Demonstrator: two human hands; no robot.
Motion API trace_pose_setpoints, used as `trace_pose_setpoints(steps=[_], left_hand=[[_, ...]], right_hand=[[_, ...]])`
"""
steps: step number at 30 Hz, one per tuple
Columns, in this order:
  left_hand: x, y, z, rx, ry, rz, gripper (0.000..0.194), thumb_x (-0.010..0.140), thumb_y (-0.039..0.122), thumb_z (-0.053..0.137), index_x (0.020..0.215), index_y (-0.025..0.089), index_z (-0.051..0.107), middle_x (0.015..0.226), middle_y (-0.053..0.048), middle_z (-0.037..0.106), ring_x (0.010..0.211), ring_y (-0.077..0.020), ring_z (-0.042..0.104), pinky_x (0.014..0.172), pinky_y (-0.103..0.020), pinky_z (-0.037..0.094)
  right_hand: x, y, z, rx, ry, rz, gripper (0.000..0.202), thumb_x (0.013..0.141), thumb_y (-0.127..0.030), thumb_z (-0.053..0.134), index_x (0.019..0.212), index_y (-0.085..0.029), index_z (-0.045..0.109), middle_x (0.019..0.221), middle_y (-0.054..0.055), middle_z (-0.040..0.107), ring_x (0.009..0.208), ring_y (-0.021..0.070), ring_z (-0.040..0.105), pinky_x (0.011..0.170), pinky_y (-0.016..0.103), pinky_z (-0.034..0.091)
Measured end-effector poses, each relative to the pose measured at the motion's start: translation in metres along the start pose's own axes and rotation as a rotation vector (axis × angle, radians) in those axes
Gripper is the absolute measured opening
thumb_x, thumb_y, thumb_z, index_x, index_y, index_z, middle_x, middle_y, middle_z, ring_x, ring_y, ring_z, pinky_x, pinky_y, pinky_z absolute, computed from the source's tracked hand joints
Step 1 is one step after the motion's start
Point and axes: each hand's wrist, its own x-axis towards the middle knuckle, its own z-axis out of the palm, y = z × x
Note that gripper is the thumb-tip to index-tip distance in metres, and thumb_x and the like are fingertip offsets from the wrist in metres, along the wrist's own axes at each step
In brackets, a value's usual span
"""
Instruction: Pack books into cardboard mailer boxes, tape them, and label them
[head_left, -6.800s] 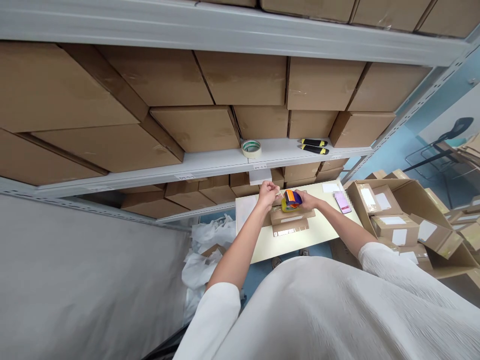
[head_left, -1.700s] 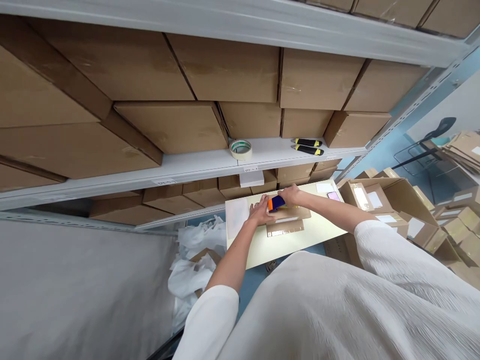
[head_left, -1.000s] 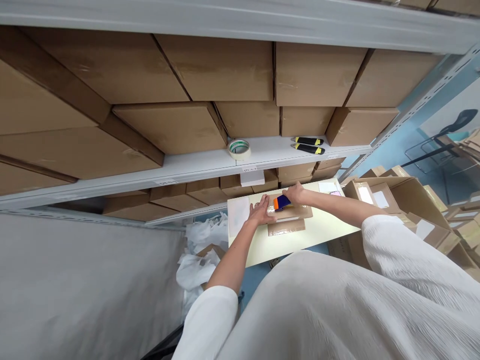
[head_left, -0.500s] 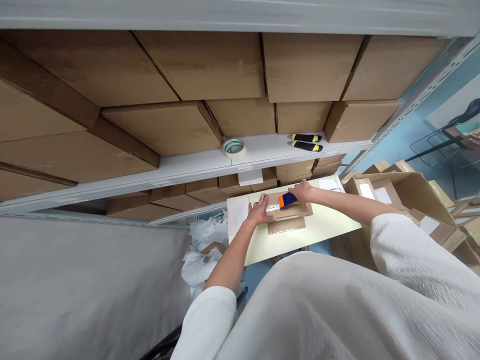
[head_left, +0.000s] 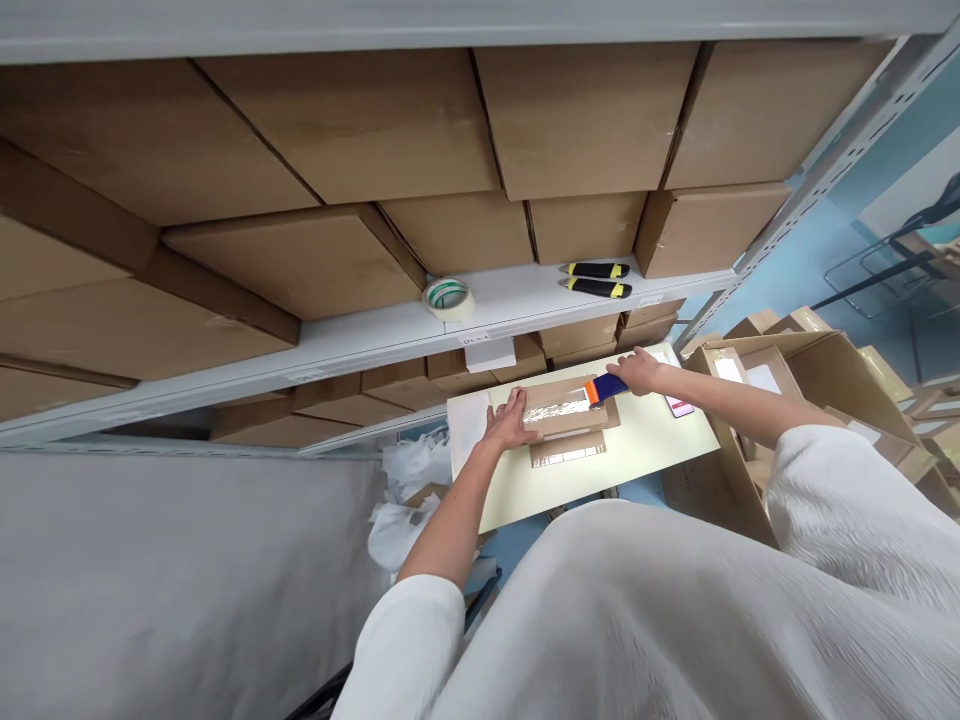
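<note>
Seen from my remote seat, a left hand (head_left: pixel 510 423), open with fingers spread, braces the left end of a small carton (head_left: pixel 558 405) centred on the pale table (head_left: pixel 675 445); I judge the carton light, stiff and slick on its shiny top, best held by its ends, while a right hand (head_left: pixel 636 371) grips a tape dispenser (head_left: pixel 604 389), likely rigid, at its right end

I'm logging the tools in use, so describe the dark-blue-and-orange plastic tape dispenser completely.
The dark-blue-and-orange tape dispenser looks like smooth plastic. Its dark blue body points leftward, ending in a bright orange front. The person's right hand grips and hides its other end. The orange front is at the right end of shiny clear tape on a brown rectangular cardboard box; whether it touches the box is hard to tell.
</note>
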Motion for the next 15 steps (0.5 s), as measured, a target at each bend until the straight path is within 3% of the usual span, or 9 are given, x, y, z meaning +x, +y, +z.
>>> trace_pose_setpoints(steps=[15], left_hand=[[-0.002,0.008,-0.005,0.067,-0.021,-0.045,0.132,0.08,0.077,0.072,0.178,0.033,-0.003,0.188,-0.011,-0.003,0.165,-0.0481,0.029,0.137,-0.063,0.009]], right_hand=[[-0.027,0.046,0.047,0.088,0.01,0.03,0.061,0.086,-0.015,0.069,0.145,-0.018,0.054,0.125,0.019,0.07,0.107,0.0346,0.07,0.102,0.045,0.035]])
